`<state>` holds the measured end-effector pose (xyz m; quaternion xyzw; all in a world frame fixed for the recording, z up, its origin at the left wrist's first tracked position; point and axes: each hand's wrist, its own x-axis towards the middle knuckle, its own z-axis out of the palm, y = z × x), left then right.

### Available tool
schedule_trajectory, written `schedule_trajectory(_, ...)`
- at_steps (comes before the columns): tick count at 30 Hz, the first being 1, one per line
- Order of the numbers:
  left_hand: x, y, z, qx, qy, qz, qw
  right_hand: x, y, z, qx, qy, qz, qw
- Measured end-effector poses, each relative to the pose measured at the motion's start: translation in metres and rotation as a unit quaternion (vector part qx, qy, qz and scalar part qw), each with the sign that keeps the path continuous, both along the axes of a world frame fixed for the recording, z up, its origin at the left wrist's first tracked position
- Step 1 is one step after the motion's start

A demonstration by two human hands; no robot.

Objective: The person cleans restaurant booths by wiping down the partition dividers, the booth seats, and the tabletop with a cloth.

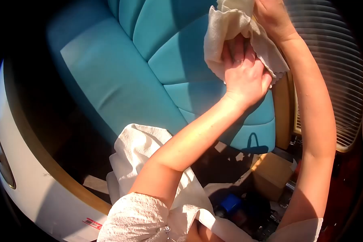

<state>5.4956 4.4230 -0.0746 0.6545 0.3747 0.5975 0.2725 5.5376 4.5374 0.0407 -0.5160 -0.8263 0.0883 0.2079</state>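
Note:
A cream cloth (218,36) with a wavy edge lies bunched against the teal padded seat (121,76), near the top. My left hand (246,78) is pressed into its folds, fingers a little apart and the fingertips hidden in the fabric. Higher up, at the frame's edge, my right hand (272,18) is closed at the cloth's upper part; its fingers are partly cut off by the frame and covered by fabric. Both arms reach forward, the right one curving along the seat's right side.
A curved white panel (40,189) with a brown edge stands left. At right is a ribbed panel (330,72) beside a wooden strip (284,109). Below the seat are a cardboard box (272,175) and a blue object (231,203). White fabric (135,141) hangs beneath my left arm.

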Motion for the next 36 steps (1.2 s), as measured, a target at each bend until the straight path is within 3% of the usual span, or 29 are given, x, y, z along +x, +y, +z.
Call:
schedule_trajectory(1, -0.006, -0.006, -0.014, -0.031, -0.004, 0.013, 0.999, -0.006, -0.025, 0.010, 0.146, -0.159, 0.029, 0.976)
schedule_trajectory(3, -0.031, -0.002, -0.052, -0.079, 0.044, 0.018, 0.996, -0.010, -0.095, 0.020, 0.107, -0.223, -0.005, 0.969)
schedule_trajectory(4, -0.027, -0.005, -0.107, -0.128, -0.103, -0.015, 0.986, -0.007, -0.124, 0.024, 0.091, -0.245, 0.000, 0.965)
schedule_trajectory(5, -0.029, -0.012, -0.150, -0.219, 0.009, -0.032, 0.975, 0.000, -0.149, 0.022, 0.111, -0.286, -0.009, 0.952)
schedule_trajectory(6, -0.029, -0.002, -0.182, -0.173, -0.053, 0.013, 0.983, 0.009, -0.171, 0.018, 0.110, -0.282, -0.011, 0.953)
schedule_trajectory(8, -0.050, 0.001, -0.205, -0.311, -0.031, -0.022, 0.950, 0.028, -0.207, 0.013, 0.096, -0.370, -0.076, 0.921)
schedule_trajectory(9, -0.049, 0.001, -0.226, -0.277, -0.009, 0.024, 0.961, 0.037, -0.216, 0.011, 0.094, -0.370, -0.078, 0.921)
schedule_trajectory(11, -0.057, -0.001, -0.243, -0.464, 0.272, -0.017, 0.843, 0.049, -0.234, 0.011, 0.066, -0.422, -0.083, 0.901)
schedule_trajectory(13, -0.061, -0.028, -0.282, -0.489, 0.033, -0.046, 0.871, 0.045, -0.236, 0.013, 0.073, -0.392, -0.073, 0.914)
schedule_trajectory(14, -0.053, -0.060, -0.362, -0.360, 0.212, -0.101, 0.903, 0.043, -0.236, 0.017, 0.083, -0.356, -0.062, 0.929)
schedule_trajectory(15, -0.026, -0.090, -0.507, -0.248, 0.262, -0.064, 0.930, 0.042, -0.236, 0.019, 0.075, -0.361, -0.057, 0.928)
schedule_trajectory(16, -0.028, -0.109, -0.415, -0.478, 0.056, -0.076, 0.874, 0.042, -0.238, 0.022, 0.071, -0.363, -0.064, 0.927)
schedule_trajectory(17, -0.021, -0.136, -0.359, -0.581, -0.083, -0.066, 0.807, 0.043, -0.239, 0.024, 0.057, -0.370, -0.052, 0.926)
schedule_trajectory(19, -0.011, -0.176, -0.290, -0.644, -0.212, -0.058, 0.733, 0.045, -0.231, 0.016, 0.061, -0.353, -0.025, 0.933)
schedule_trajectory(21, -0.017, -0.191, -0.248, -0.582, -0.271, -0.115, 0.758, 0.047, -0.230, 0.017, 0.067, -0.350, -0.030, 0.934)
schedule_trajectory(23, -0.029, -0.186, -0.153, -0.425, -0.042, -0.192, 0.884, 0.036, -0.226, 0.015, 0.105, -0.365, -0.028, 0.925)
schedule_trajectory(25, -0.040, -0.166, -0.091, -0.242, 0.043, -0.184, 0.952, 0.034, -0.225, 0.013, 0.136, -0.335, -0.017, 0.932)
schedule_trajectory(26, -0.037, -0.150, -0.068, -0.153, 0.010, -0.145, 0.978, 0.038, -0.225, 0.013, 0.159, -0.307, -0.004, 0.938)
schedule_trajectory(27, -0.040, -0.130, -0.045, -0.100, 0.054, -0.121, 0.986, 0.037, -0.223, 0.010, 0.170, -0.277, -0.002, 0.946)
schedule_trajectory(30, -0.035, -0.069, -0.009, -0.005, 0.184, 0.019, 0.983, 0.024, -0.213, 0.004, 0.159, -0.257, 0.005, 0.953)
schedule_trajectory(33, -0.038, -0.050, -0.008, 0.035, 0.125, 0.068, 0.989, 0.025, -0.213, -0.001, 0.174, -0.264, 0.010, 0.949)
schedule_trajectory(36, -0.027, -0.040, -0.052, -0.025, -0.119, 0.064, 0.990, 0.033, -0.219, 0.005, 0.133, -0.262, -0.018, 0.956)
